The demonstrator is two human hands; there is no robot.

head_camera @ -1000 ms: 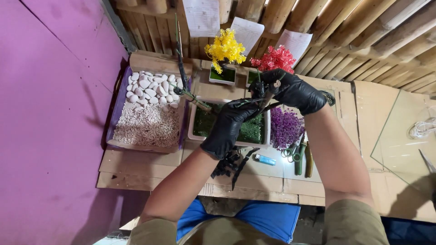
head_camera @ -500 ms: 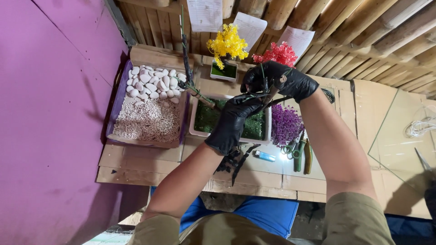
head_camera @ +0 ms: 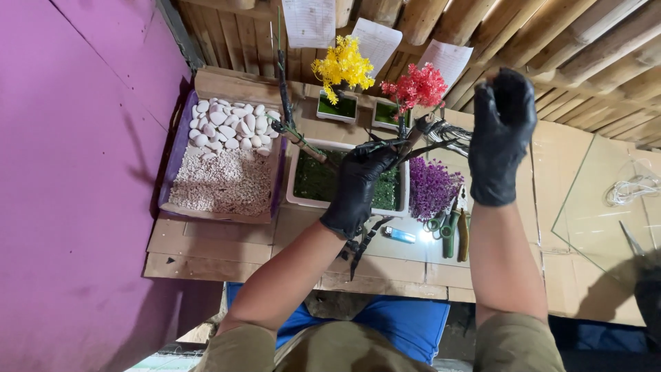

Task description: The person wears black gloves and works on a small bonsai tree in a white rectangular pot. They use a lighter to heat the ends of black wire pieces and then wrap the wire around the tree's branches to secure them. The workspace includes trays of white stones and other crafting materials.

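**Black-gloved hands shaping a dark wire branch over a cardboard worktop**

Black gloves cover both of the person's hands. The left hand (head_camera: 359,187) has its grip closed around a dark branch-like stem (head_camera: 406,143) wrapped in wire, holding it just above a white tray of green moss (head_camera: 318,180). The stem's long axis runs on a slant, from the lower end below the left grip up and to the right, where it points towards loose wire ends (head_camera: 451,131) that fan out near a red flower sprig (head_camera: 416,86). The right hand (head_camera: 501,134) is raised just to the right of those wire ends, fingers drawn together; whether it pinches a strand cannot be told.

To do this step well, it seems wise to keep the left grip firm and low on the stem, so the tip stays steady while the right hand works the fine wires one at a time.

Left of the grip sits a box of white pebbles (head_camera: 224,162); below and right lie purple flowers (head_camera: 432,186) and green-handled tools (head_camera: 451,227).
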